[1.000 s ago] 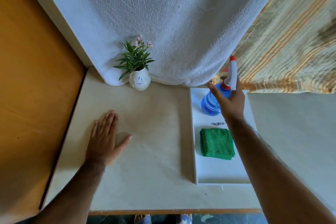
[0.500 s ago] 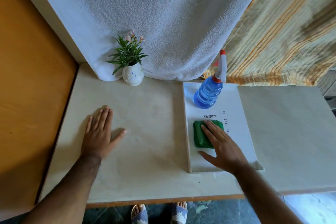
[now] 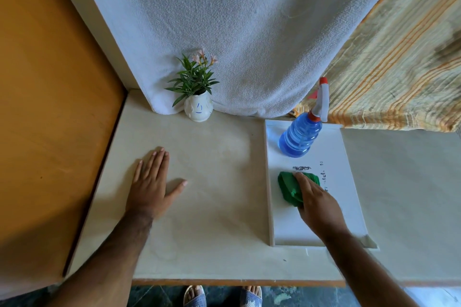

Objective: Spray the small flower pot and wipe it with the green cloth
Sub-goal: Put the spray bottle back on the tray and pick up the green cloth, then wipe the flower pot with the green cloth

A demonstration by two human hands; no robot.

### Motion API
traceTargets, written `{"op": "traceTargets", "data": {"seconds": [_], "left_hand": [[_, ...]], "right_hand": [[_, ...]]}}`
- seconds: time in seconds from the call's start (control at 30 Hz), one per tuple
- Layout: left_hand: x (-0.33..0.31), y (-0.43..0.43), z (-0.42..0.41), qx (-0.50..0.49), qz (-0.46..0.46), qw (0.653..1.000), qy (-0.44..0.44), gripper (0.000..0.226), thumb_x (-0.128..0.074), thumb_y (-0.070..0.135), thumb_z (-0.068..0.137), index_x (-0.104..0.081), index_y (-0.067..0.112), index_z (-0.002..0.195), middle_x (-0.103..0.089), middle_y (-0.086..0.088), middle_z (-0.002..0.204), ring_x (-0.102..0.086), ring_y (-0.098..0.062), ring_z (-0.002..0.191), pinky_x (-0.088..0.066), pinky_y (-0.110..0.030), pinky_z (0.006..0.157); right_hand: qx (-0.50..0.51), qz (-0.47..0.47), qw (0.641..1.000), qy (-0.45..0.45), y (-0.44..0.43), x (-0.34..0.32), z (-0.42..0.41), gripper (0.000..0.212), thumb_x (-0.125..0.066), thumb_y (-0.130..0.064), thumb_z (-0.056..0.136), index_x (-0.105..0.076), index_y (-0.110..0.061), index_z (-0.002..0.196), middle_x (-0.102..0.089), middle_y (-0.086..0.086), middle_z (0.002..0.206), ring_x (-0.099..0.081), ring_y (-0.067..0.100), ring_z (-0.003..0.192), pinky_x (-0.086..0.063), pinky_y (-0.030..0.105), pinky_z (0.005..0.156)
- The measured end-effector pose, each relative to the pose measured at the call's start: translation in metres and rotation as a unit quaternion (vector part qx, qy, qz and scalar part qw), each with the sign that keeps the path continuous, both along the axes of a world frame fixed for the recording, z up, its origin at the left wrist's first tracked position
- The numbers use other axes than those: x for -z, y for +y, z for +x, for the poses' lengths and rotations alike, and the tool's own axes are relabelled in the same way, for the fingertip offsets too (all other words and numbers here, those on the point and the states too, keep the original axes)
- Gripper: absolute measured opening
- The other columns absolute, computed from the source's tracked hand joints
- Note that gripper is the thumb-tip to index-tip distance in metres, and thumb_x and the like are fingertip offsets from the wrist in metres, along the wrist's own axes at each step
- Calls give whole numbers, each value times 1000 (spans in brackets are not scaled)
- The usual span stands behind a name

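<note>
In the head view, the green cloth is seen bunched on the white tray, at the right of the pale table. The right hand is laid over it, fingers curled down onto the fabric and closing around it; whether the cloth is already lifted cannot be told. The left hand is pressed flat on the table with the fingers spread apart, and nothing is held in it.

The small flower pot is set upright at the back of the table, against the hanging white towel, well apart from both hands. The spray bottle is stood on the far end of the tray, just beyond the cloth.

The step in hand is judged to be the gathering of the cloth. It would be done well if the whole wad were taken up in one grasp so that no corner trails. The pot would best be steadied by the free hand while it is wiped, since it looks light and top-heavy with its plant.

The cloth's long axis is run from far-left to near-right under the hand. The bottle's long axis is vertical, and its nozzle is pointed away, toward the striped curtain.
</note>
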State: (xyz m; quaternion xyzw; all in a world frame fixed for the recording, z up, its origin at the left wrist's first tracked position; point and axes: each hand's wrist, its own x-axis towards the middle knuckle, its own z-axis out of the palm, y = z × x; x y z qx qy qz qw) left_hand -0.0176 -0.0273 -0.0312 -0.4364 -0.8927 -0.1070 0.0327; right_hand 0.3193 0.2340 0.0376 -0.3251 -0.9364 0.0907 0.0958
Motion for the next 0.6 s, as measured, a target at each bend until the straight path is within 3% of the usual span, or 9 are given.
{"op": "traceTargets", "data": {"seconds": [0.13,0.2,0.23,0.33,0.37,0.4,0.47,0.53,0.6], "left_hand": [[1,1,0,3,13,1000,22,93,-49,69,90,-38,5,157,-37,-12,165,-40,-28,151,-31,-55,123],[1,0,-1,3,9,1000,23,93,-48,70,90,-38,5,156,-37,-12,165,-40,-28,151,-30,-55,123],[0,1,-1,3,5,1000,22,94,-47,70,90,-38,5,157,-37,-12,166,-39,-27,151,-30,-55,123],[-1,1,-2,1,1,1000,21,93,-45,70,90,-39,5,156,-37,-12,165,-40,-28,151,-32,-56,122],[-1,1,-2,2,2,1000,24,93,-46,70,91,-40,5,156,-38,-12,165,-40,-28,151,-33,-56,122],[-1,1,-2,4,3,1000,25,92,-46,70,91,-40,5,156,-38,-12,165,-41,-28,151,-33,-56,122],[-2,1,-2,6,1,1000,16,92,-46,70,91,-40,5,156,-38,-11,165,-40,-27,151,-31,-55,123],[-4,2,-2,2,-6,1000,-1,94,-43,72,90,-39,6,157,-36,-11,166,-38,-27,152,-28,-54,124],[-6,3,-3,-4,-21,999,-23,96,-40,73,89,-35,7,158,-33,-9,168,-35,-26,153,-24,-52,126]], "right_hand": [[109,-53,989,80,1,-24,-15,35,-81,-8,67,-69,-16,99,-72,6,74,-67,36,60,-46,28,50],[201,-173,942,205,0,-37,-28,17,-70,-24,71,-68,-27,88,-69,-3,68,-67,25,62,-48,26,52],[247,-277,880,296,-1,-43,-39,15,-65,-26,73,-70,-31,86,-70,-4,70,-69,23,67,-53,26,56],[262,-573,611,479,-6,-54,-77,25,-66,-3,88,-78,-23,94,-78,6,88,-76,28,87,-63,35,65],[253,-618,566,483,-7,-54,-90,26,-67,1,91,-77,-19,103,-80,9,96,-77,28,91,-64,36,68],[239,-645,550,474,-10,-55,-103,26,-68,3,91,-75,-13,111,-80,12,102,-78,29,95,-64,38,71],[215,-653,568,453,-15,-54,-128,25,-72,6,89,-75,-9,110,-80,15,105,-78,32,97,-65,41,74],[207,-621,627,422,-18,-51,-152,20,-75,4,89,-76,-9,103,-81,12,96,-78,35,95,-65,38,71],[189,-497,770,352,-19,-47,-178,16,-79,-6,88,-73,-10,102,-78,3,84,-78,21,88,-62,24,69]]}}
